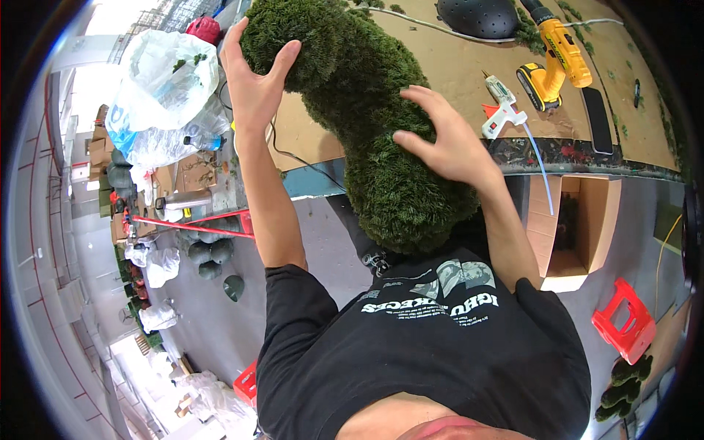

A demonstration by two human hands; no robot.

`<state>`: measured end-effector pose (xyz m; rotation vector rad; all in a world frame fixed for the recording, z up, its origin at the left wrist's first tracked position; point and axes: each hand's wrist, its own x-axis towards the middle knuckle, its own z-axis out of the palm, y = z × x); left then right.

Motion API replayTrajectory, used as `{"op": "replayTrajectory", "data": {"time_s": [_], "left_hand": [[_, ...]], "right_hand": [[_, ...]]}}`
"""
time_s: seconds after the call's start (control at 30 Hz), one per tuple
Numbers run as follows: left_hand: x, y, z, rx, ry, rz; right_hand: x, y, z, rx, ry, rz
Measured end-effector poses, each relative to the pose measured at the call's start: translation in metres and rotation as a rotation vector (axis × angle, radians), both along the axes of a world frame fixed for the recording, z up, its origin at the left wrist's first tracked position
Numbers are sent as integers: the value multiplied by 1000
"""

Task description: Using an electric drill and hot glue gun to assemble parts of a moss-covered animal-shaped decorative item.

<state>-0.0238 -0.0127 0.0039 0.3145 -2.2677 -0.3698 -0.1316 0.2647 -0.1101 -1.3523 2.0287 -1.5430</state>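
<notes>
A long, lumpy piece of dark green artificial foliage (367,95) lies across the table's near edge, its rounded near end against my shirt. My left hand (253,88) holds the left side of its far lobe, thumb over the foliage and fingers along the edge. On the right side, my right hand (447,143) grips the nearer part, thumb and forefinger apart on the surface. Its other fingers are partly hidden. A white glue gun (503,110) with a blue glue stick lies right of my right hand, beside a yellow cordless drill (561,62).
A black perforated dome (480,16) and a dark phone (598,121) lie on the brown-covered table (455,62). Plastic bags (165,88) stand at the left. Below the table's edge are an open cardboard box (579,227) and a red stool (625,321). A cable (293,155) runs near my left forearm.
</notes>
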Motion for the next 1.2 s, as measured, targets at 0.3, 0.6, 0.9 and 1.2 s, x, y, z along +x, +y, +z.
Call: {"op": "replayTrajectory", "data": {"time_s": [0.3,0.6,0.9,1.2], "left_hand": [[6,7,-4,99,0,-107],[24,36,12,-201,-107,-59],[47,41,-2,-86,113,-36],[72,41,-19,234,156,-164]], "right_hand": [[11,7,-5,60,121,-10],[-1,-4,8,-272,-25,39],[41,13,65,-17,-189,1066],[58,8,60,8,144,992]]}}
